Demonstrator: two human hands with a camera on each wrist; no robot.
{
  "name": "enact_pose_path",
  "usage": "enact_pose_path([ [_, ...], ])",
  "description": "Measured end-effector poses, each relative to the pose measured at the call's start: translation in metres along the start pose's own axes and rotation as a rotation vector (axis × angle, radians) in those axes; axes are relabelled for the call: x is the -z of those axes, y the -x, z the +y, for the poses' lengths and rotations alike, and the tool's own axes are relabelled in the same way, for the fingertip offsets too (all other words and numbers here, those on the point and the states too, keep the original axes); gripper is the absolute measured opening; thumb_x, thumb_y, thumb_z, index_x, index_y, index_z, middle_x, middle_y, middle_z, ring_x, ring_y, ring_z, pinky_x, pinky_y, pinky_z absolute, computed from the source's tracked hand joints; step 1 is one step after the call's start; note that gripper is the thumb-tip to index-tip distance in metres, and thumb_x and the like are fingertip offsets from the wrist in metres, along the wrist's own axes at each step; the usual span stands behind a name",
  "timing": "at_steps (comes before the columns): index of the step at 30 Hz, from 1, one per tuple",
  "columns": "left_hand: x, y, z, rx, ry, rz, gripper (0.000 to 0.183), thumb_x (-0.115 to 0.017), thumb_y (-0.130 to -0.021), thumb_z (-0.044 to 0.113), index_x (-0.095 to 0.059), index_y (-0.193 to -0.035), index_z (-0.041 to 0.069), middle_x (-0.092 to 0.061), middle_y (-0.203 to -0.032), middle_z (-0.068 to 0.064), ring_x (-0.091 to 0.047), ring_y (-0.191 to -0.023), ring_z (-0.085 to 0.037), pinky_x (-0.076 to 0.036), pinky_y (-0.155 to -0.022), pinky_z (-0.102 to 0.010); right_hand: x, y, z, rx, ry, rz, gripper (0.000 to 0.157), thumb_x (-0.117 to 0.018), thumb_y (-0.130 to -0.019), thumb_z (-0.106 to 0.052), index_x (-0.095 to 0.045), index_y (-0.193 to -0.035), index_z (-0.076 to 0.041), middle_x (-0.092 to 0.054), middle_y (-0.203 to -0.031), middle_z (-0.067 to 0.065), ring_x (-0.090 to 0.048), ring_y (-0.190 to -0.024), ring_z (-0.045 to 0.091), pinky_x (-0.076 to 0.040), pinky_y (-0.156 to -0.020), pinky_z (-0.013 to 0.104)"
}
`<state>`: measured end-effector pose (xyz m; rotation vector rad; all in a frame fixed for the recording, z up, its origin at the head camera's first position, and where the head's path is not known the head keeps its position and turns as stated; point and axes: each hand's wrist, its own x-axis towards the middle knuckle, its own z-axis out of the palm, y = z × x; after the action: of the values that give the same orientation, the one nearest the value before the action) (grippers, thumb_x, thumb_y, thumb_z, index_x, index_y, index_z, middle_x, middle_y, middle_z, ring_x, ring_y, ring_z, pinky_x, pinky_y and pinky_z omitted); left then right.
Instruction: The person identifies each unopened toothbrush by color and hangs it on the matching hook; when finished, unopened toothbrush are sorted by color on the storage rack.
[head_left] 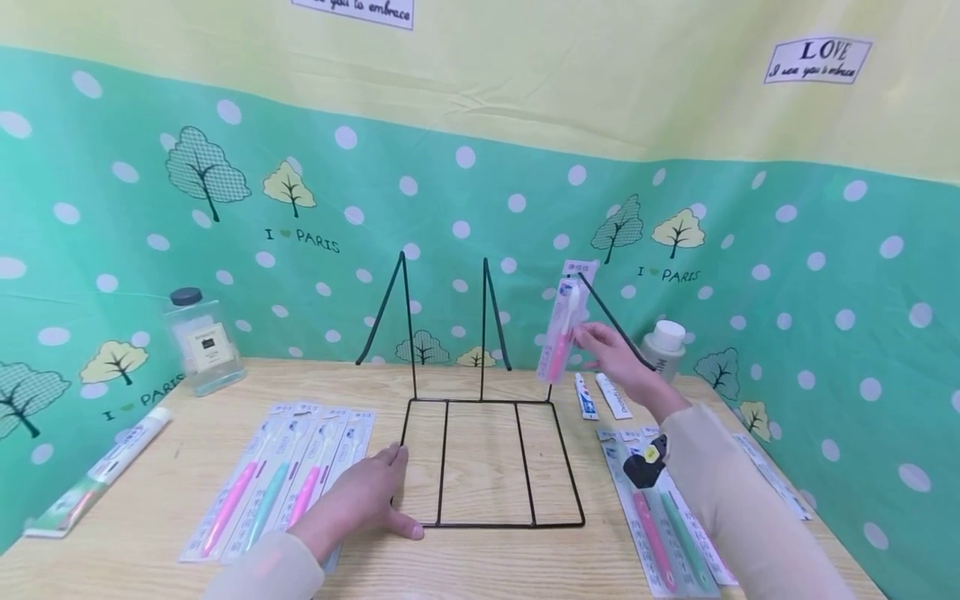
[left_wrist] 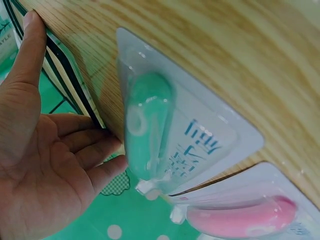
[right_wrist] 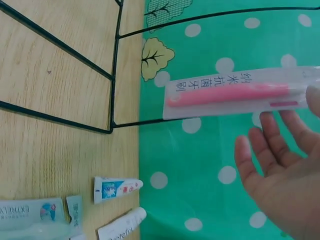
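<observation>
A black wire display rack (head_left: 487, 526) with three upright hooks stands mid-table. My left hand (head_left: 367, 492) rests at its front left corner, the thumb by the front bar and the fingers along the left bar. In the left wrist view that thumb and those fingers are fairly straight. At the rack's right hook, my right hand (head_left: 617, 360) pinches the right edge of a packaged pink toothbrush (head_left: 558, 346). The package is upright, its top card at the hook's bend; whether the wire passes through the card's hole is hard to tell. The right wrist view shows the thumb over the package (right_wrist: 230, 94).
Several packaged toothbrushes (head_left: 273, 475) lie left of the rack, more (head_left: 660, 533) at right under my forearm. Two small toothpaste tubes (head_left: 587, 397) lie behind those. A larger tube (head_left: 105, 471) and a clear bottle (head_left: 204, 346) are at left. A white-capped bottle (head_left: 664, 346) stands back right.
</observation>
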<state>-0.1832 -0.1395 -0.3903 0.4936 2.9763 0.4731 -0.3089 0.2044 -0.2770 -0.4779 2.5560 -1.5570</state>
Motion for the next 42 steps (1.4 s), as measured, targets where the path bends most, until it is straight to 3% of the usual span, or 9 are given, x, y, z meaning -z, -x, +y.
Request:
enact_pose_path([
  [9,0.0,-0.001,0.0,0.007,0.009,0.003,0.118,-0.074,-0.05,0.06,-0.033,-0.132,-0.013,-0.031,-0.137,-0.031,-0.034,-0.123,-0.044,-0.031,-0.101,-0.05,0.048,0.038,0.0,0.001,0.266,0.089,0.052,-0.042,-0.094,-0.044,-0.045,-0.128,-0.004,-0.048,-0.125,0.021,-0.044,-0.114,0.036,-0.04,-0.091,0.053],
  [12,-0.001,0.0,-0.002,0.017,0.015,0.005,0.119,-0.073,-0.048,0.061,-0.033,-0.133,-0.012,-0.03,-0.138,-0.03,-0.034,-0.123,-0.044,-0.031,-0.101,-0.051,0.06,0.055,0.013,-0.015,0.371,0.075,0.053,-0.042,-0.093,-0.045,-0.047,-0.127,-0.005,-0.051,-0.123,0.018,-0.047,-0.111,0.035,-0.042,-0.088,0.052],
  [18,-0.003,-0.001,-0.004,0.017,0.039,0.014,0.12,-0.072,-0.048,0.062,-0.032,-0.134,-0.011,-0.029,-0.139,-0.03,-0.031,-0.125,-0.043,-0.029,-0.102,-0.051,0.076,0.088,0.053,-0.069,0.47,0.053,0.059,-0.047,-0.09,-0.047,-0.047,-0.127,-0.002,-0.054,-0.118,0.021,-0.052,-0.105,0.037,-0.049,-0.078,0.047],
  [25,-0.002,-0.003,-0.003,0.018,0.053,0.0,0.12,-0.074,-0.048,0.059,-0.031,-0.134,-0.013,-0.028,-0.139,-0.03,-0.029,-0.127,-0.042,-0.028,-0.103,-0.05,0.092,0.119,0.115,-0.221,0.462,0.014,0.056,-0.054,-0.089,-0.039,-0.047,-0.125,0.004,-0.056,-0.111,0.023,-0.055,-0.096,0.034,-0.051,-0.072,0.041],
  [30,-0.001,-0.003,-0.002,0.024,0.069,-0.001,0.119,-0.076,-0.048,0.057,-0.031,-0.134,-0.013,-0.028,-0.139,-0.03,-0.03,-0.126,-0.042,-0.028,-0.103,-0.05,0.096,0.131,0.146,-0.336,0.484,-0.029,0.059,-0.062,-0.084,-0.035,-0.049,-0.12,0.009,-0.057,-0.107,0.027,-0.056,-0.093,0.034,-0.05,-0.074,0.044],
  [35,-0.001,-0.003,-0.001,0.03,0.097,-0.007,0.119,-0.077,-0.049,0.055,-0.03,-0.134,-0.013,-0.027,-0.14,-0.03,-0.028,-0.127,-0.042,-0.027,-0.104,-0.05,0.092,0.133,0.155,-0.402,0.55,-0.026,0.065,-0.069,-0.076,-0.039,-0.052,-0.116,0.009,-0.057,-0.103,0.025,-0.053,-0.095,0.039,-0.044,-0.078,0.051],
  [42,-0.001,-0.004,0.0,0.033,0.114,-0.02,0.118,-0.078,-0.05,0.054,-0.029,-0.135,-0.012,-0.025,-0.141,-0.03,-0.027,-0.128,-0.042,-0.026,-0.104,-0.05,0.087,0.131,0.151,-0.489,0.497,0.006,0.06,-0.073,-0.074,-0.031,-0.05,-0.113,0.01,-0.054,-0.103,0.026,-0.054,-0.088,0.029,-0.048,-0.07,0.039],
])
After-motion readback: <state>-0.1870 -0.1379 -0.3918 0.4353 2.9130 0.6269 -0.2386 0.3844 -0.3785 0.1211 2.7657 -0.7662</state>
